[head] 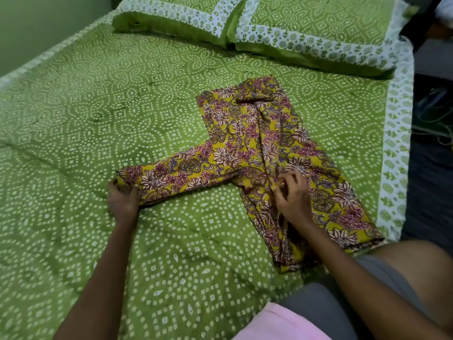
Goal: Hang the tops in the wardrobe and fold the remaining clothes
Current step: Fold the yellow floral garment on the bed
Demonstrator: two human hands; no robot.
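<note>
while flat on the bedspread (73, 106), floral garment (257, 143), sleeve cuff pinched in left grip (122, 197), middle fold in right grip (291, 192).

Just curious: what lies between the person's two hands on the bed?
In the head view, the floral garment's sleeve spans from the left hand gripping its cuff to the right hand pinching its body.

Both bare forearms reach forward toward twelve o'clock. The left hand (123, 201) has its fingers curled, gripping. The right hand (293, 196), at its three o'clock, pinches with bent fingers.
</note>
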